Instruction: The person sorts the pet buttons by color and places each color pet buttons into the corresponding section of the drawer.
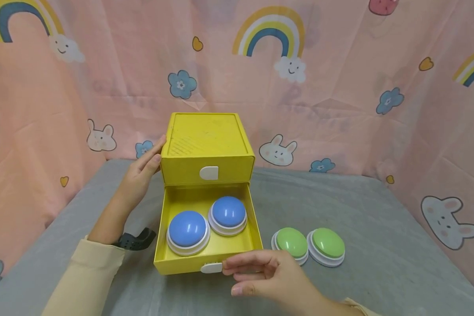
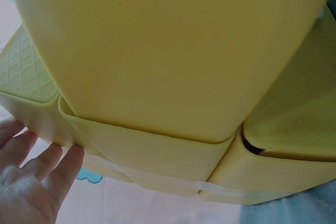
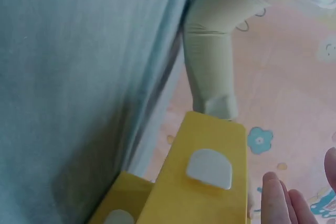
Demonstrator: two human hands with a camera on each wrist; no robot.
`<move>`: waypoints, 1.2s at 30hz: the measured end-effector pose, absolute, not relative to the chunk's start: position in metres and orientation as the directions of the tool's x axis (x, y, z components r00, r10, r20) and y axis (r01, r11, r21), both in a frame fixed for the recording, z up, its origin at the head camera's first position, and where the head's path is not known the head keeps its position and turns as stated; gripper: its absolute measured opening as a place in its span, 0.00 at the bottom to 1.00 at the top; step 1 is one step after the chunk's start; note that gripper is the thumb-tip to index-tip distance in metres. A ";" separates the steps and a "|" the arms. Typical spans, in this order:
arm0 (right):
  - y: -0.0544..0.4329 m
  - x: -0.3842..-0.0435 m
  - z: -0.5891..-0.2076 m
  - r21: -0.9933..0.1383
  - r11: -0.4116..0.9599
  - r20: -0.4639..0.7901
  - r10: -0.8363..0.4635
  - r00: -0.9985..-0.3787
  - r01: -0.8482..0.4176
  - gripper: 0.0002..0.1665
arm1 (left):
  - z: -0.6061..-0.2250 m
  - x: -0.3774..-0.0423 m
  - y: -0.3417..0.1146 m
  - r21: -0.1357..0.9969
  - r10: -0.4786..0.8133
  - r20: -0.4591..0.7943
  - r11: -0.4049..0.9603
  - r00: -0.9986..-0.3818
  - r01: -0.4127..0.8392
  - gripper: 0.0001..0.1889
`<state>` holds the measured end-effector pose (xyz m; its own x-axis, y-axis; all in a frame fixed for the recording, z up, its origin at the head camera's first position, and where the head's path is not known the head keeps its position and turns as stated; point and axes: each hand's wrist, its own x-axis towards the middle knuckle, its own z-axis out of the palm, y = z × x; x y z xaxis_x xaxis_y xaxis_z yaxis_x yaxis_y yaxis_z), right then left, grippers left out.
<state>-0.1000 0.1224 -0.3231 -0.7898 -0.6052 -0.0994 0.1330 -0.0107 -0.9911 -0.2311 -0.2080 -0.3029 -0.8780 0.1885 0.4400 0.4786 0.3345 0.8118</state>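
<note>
A yellow two-drawer box [image 1: 207,136] stands on the grey cloth, its lower drawer [image 1: 181,267] pulled out toward me. Inside that drawer sit two blue dome buttons on white bases, the left blue button [image 1: 187,229] nearer the front than the right blue button [image 1: 229,211]. My left hand [image 1: 136,177] rests straight fingers along the box's left side; the left wrist view shows its fingertips against the yellow wall [image 2: 152,145]. Fingers extended and thumb apart, my right hand [image 1: 266,274] is at the drawer's front, fingertips right at the white handle [image 1: 211,268].
Two green dome buttons on white bases, a left green button [image 1: 292,241] and a right green button [image 1: 327,242], sit side by side right of the drawer. A pink patterned curtain [image 1: 335,87] hangs behind the grey cloth [image 1: 379,228]. A black band [image 1: 136,240] is on my left wrist.
</note>
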 end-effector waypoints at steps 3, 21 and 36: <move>0.122 -0.098 -0.324 -0.984 -0.010 -0.137 -0.596 -0.792 0.177 0.25 | -0.303 -0.231 -0.208 0.813 0.189 0.439 0.332 -0.878 0.478 0.26; 0.109 -0.102 -0.360 -0.956 0.055 -0.259 -0.620 -0.741 0.288 0.24 | -0.304 -0.232 -0.210 0.811 0.198 0.442 0.328 -0.875 0.484 0.27; 0.099 -0.113 -0.369 -0.894 0.091 -0.394 -0.626 -0.673 0.438 0.25 | -0.303 -0.233 -0.211 0.812 0.196 0.437 0.335 -0.878 0.479 0.27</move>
<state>-0.1127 0.0987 -0.3688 -0.6730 -0.6261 -0.3937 0.4382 0.0912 -0.8942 -0.2329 -0.2106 -0.3034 -0.8780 0.1961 0.4367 0.4786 0.3347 0.8118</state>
